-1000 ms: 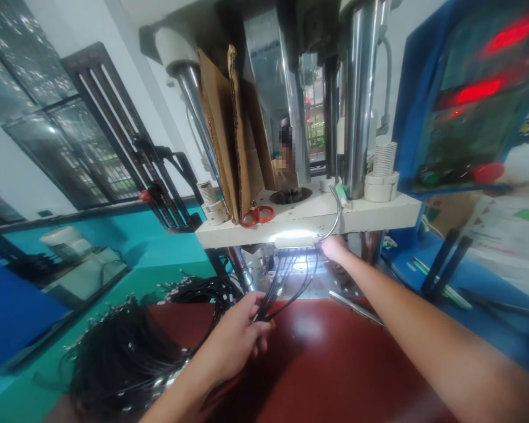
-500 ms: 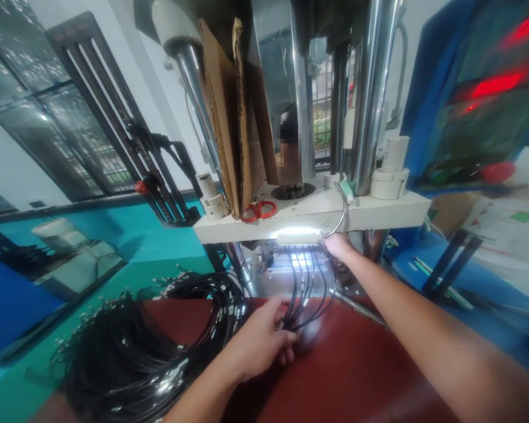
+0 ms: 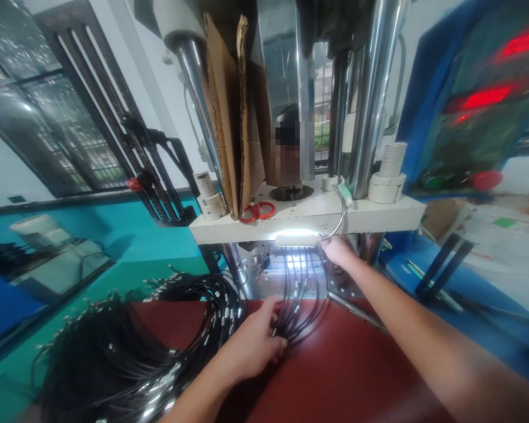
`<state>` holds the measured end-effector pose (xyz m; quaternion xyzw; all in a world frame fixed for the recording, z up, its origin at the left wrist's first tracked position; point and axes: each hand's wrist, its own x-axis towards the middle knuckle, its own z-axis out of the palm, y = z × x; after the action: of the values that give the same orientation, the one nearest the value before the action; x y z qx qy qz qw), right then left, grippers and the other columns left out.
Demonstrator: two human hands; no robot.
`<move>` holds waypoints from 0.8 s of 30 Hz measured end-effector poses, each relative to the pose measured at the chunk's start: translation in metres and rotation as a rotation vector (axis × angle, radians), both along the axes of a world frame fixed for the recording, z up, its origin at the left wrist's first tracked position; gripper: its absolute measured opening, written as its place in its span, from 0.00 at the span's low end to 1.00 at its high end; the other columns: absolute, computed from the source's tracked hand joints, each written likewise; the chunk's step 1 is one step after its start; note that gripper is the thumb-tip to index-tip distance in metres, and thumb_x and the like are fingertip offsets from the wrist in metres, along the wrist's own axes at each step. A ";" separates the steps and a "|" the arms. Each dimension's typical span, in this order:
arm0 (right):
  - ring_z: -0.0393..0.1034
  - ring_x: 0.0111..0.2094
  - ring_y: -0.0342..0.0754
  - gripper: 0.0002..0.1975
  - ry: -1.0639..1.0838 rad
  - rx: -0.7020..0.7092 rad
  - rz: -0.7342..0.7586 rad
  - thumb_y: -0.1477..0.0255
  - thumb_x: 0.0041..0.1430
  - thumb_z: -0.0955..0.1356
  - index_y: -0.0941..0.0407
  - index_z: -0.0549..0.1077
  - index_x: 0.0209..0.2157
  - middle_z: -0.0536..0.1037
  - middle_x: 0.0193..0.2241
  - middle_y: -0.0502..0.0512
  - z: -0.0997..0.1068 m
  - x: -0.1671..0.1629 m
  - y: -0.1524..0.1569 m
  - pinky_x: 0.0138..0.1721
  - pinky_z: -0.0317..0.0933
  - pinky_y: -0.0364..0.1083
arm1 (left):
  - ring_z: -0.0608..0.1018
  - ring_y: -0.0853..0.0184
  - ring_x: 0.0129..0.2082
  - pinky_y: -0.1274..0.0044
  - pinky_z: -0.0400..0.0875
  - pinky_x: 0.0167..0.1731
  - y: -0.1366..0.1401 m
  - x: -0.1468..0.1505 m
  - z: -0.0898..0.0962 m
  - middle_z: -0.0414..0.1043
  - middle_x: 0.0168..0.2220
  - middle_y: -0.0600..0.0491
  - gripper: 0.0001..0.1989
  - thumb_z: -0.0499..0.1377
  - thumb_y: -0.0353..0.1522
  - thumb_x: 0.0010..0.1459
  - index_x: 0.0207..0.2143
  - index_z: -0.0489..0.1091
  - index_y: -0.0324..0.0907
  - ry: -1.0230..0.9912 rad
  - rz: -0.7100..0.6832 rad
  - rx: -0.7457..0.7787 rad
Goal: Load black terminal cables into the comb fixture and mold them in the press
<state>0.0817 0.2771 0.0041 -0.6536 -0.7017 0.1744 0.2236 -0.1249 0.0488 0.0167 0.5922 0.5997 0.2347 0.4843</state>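
Note:
A fan of thin black cables with small silvery sleeves hangs from the bright metal slot area of a press and curves down towards me. At their lower end my left hand is closed round the bunch, just above the red-brown table surface. Under the press's cream plate my right hand reaches in, fingers pinched by the right end of a lit lamp bar. What those fingertips hold is hidden. To the left lies a big looped bundle of similar black cables with metal ends.
Red-handled scissors and cardboard sheets rest on the cream plate between metal columns. A bent lamp arm curves over its front edge. A metal rod lies by my right forearm. A blue control cabinet stands right.
My left hand has shifted slightly left with the cable ends, and the cables hang a little more spread. My right hand stays by the lamp's end. The view has turned slightly.

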 end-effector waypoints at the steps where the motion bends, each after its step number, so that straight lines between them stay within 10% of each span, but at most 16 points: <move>1: 0.71 0.48 0.52 0.15 -0.030 0.009 0.018 0.64 0.66 0.66 0.57 0.72 0.50 0.73 0.50 0.59 0.001 0.002 -0.007 0.49 0.65 0.57 | 0.75 0.70 0.26 0.77 0.68 0.26 0.001 0.000 0.002 0.67 0.44 0.48 0.31 0.58 0.29 0.54 0.60 0.54 0.44 0.016 -0.011 0.022; 13: 0.70 0.50 0.60 0.22 -0.336 0.095 0.159 0.73 0.60 0.61 0.59 0.71 0.55 0.78 0.47 0.66 -0.003 -0.016 -0.047 0.51 0.57 0.56 | 0.69 0.56 0.53 0.61 0.62 0.55 0.004 0.023 -0.016 0.68 0.52 0.44 0.19 0.50 0.31 0.64 0.57 0.61 0.43 0.498 0.177 0.754; 24: 0.69 0.50 0.61 0.16 -0.433 0.136 0.232 0.74 0.57 0.63 0.60 0.77 0.44 0.78 0.45 0.68 0.004 -0.019 -0.046 0.50 0.55 0.54 | 0.69 0.57 0.49 0.61 0.64 0.52 -0.001 0.030 -0.015 0.68 0.49 0.46 0.16 0.47 0.29 0.65 0.54 0.63 0.44 0.495 0.074 0.694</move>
<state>0.0628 0.2315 0.0086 -0.5741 -0.8138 0.0075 0.0901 -0.0949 0.0476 0.0014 0.7366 0.6042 0.2905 0.0892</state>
